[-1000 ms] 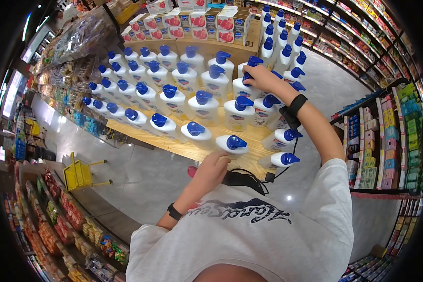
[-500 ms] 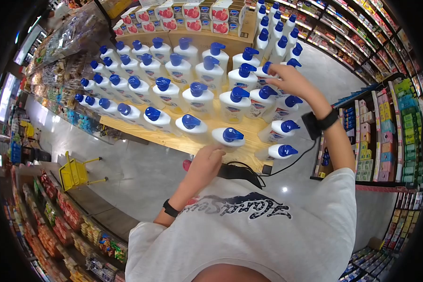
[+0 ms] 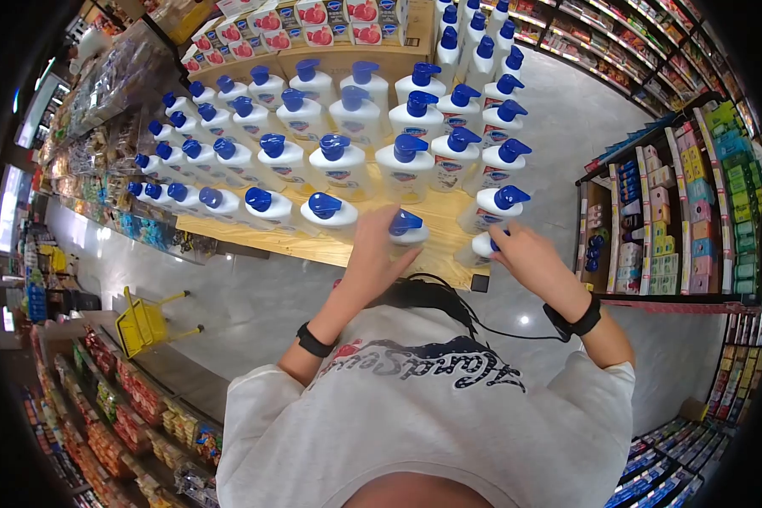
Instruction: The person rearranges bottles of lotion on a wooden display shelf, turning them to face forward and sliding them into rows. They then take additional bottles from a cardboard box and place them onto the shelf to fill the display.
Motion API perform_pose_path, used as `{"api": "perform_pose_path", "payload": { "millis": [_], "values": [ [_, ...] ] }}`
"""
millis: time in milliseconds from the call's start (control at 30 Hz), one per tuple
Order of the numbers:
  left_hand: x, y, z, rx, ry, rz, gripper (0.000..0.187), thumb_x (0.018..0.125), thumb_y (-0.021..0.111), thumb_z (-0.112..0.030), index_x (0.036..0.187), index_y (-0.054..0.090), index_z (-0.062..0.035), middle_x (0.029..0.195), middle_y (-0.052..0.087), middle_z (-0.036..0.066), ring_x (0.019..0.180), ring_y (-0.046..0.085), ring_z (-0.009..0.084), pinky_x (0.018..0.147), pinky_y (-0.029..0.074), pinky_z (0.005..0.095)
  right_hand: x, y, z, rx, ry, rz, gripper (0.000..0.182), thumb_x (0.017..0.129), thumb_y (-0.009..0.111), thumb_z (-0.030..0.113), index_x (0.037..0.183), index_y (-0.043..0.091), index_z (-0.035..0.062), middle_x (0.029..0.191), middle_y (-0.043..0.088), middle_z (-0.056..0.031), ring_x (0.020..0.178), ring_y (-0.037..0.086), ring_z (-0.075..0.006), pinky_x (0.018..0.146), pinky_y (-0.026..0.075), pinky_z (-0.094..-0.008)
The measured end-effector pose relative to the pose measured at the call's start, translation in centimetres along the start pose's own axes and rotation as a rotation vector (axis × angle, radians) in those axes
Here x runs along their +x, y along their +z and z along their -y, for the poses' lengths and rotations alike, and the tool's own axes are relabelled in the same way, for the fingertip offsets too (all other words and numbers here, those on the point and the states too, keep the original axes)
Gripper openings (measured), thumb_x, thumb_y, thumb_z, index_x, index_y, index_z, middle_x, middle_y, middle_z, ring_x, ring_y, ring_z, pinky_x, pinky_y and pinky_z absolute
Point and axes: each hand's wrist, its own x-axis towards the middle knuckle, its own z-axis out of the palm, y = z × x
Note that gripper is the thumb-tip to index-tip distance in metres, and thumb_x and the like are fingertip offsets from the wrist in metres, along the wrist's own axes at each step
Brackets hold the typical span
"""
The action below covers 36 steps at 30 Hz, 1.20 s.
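Observation:
Rows of white pump bottles with blue heads stand on a wooden table (image 3: pixel 313 240). At the front edge, my left hand (image 3: pixel 376 256) is curled round the left side of a bottle (image 3: pixel 411 233), its thumb in front and its fingers behind. My right hand (image 3: pixel 527 261) is closed on the blue head of the front right corner bottle (image 3: pixel 483 246); its fingertips partly hide that head. Just behind this one stands another bottle (image 3: pixel 493 206), close to my right fingers.
Boxes with red fruit pictures (image 3: pixel 313 15) are stacked behind the bottles. A black cable (image 3: pixel 516 336) runs from the table's front to my right wrist. Shelves (image 3: pixel 694 203) stand at the right, and a yellow basket (image 3: pixel 141 324) is on the floor at the left.
My right hand has come down from the back right bottles to the front right corner one. My left hand has moved up round the front bottle. The view has shifted slightly.

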Motion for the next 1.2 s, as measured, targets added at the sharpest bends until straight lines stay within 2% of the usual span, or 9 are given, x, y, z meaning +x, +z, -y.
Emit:
{"api": "perform_pose_path", "payload": {
  "millis": [133,300,400,500,633,800,1000,1100,1200],
  "values": [
    [0.0,2.0,1.7,-0.082,-0.194,-0.028,0.066,0.07,0.08,-0.019,0.122,0.046,0.0022,0.112,0.054,0.02,0.107,0.049,0.0375,0.093,0.039,0.0446,0.7,0.6,0.0,0.089,-0.046,-0.113,0.033,0.083,0.067,0.02,0.106,0.053,0.002,0.095,0.058,-0.0203,0.085,0.06,-0.0401,0.07,0.049,-0.0463],
    [-0.1,3.0,3.2,-0.049,-0.107,-0.048,0.057,0.07,0.08,-0.022,0.113,0.052,0.0001,0.107,0.054,0.019,0.103,0.05,0.0357,0.091,0.039,0.0436,3.0,0.5,0.6,0.162,0.024,-0.207,0.035,0.085,0.065,0.02,0.112,0.054,0.0005,0.094,0.058,-0.0211,0.083,0.06,-0.0406,0.07,0.05,-0.0453],
    [-0.2,3.2,3.3,-0.064,-0.114,-0.062,0.054,0.069,0.08,-0.022,0.11,0.053,-0.0002,0.106,0.054,0.018,0.101,0.049,0.0354,0.09,0.038,0.0434,4.6,0.4,1.3,0.242,-0.022,-0.277,0.03,0.085,0.064,0.019,0.105,0.053,-0.0009,0.089,0.057,-0.0234,0.082,0.06,-0.0415,0.068,0.05,-0.0459],
    [-0.2,3.4,3.1,-0.091,-0.13,-0.091,0.054,0.068,0.08,-0.021,0.11,0.053,-0.0003,0.104,0.054,0.018,0.101,0.049,0.0355,0.089,0.038,0.0437,6.6,1.1,1.8,0.28,-0.057,-0.302,0.032,0.085,0.065,0.02,0.106,0.054,-0.0009,0.09,0.058,-0.0221,0.084,0.06,-0.0402,0.07,0.049,-0.0447],
    [-0.2,3.4,3.1,-0.056,-0.157,-0.09,0.053,0.065,0.08,-0.014,0.109,0.053,-0.0023,0.106,0.055,0.015,0.104,0.049,0.0334,0.09,0.041,0.0409,9.0,2.2,1.8,0.289,-0.065,-0.279,0.031,0.084,0.066,0.021,0.104,0.054,0.0003,0.091,0.058,-0.0213,0.085,0.059,-0.0408,0.071,0.049,-0.0448],
    [-0.1,3.5,2.8,-0.05,-0.127,-0.114,0.052,0.064,0.08,-0.014,0.108,0.054,-0.0023,0.106,0.055,0.014,0.103,0.049,0.0339,0.09,0.041,0.0409,9.9,1.7,2.5,0.281,-0.06,-0.243,0.034,0.083,0.068,0.022,0.108,0.055,0.0027,0.097,0.058,-0.0203,0.09,0.058,-0.0402,0.073,0.048,-0.0456],
    [-0.2,3.6,3.0,-0.064,-0.141,-0.115,0.05,0.064,0.08,-0.015,0.105,0.055,-0.0028,0.106,0.056,0.014,0.103,0.049,0.034,0.089,0.041,0.0413,7.2,-0.8,0.8,0.076,-0.014,-0.564,0.04,0.078,0.072,0.02,0.113,0.058,0.005,0.107,0.056,-0.0167,0.099,0.055,-0.0367,0.082,0.046,-0.0435],
    [-0.1,3.8,3.0,-0.06,-0.119,-0.136,0.05,0.063,0.08,-0.016,0.105,0.055,-0.0017,0.102,0.056,0.015,0.099,0.05,0.0349,0.087,0.04,0.0428,5.5,-0.2,-2.8,0.069,0.059,-0.485,0.036,0.075,0.073,0.014,0.107,0.06,0.0031,0.104,0.059,-0.0154,0.091,0.058,-0.036,0.077,0.047,-0.0425],
    [-0.1,3.8,3.3,-0.056,-0.111,-0.134,0.052,0.063,0.081,-0.017,0.105,0.055,-0.0008,0.101,0.055,0.016,0.097,0.05,0.0354,0.086,0.039,0.0436,4.7,0.3,-4.7,0.372,0.056,-0.411,0.035,0.076,0.073,0.014,0.106,0.06,0.0004,0.097,0.062,-0.0168,0.09,0.059,-0.0367,0.077,0.047,-0.0411]
  ]
}}
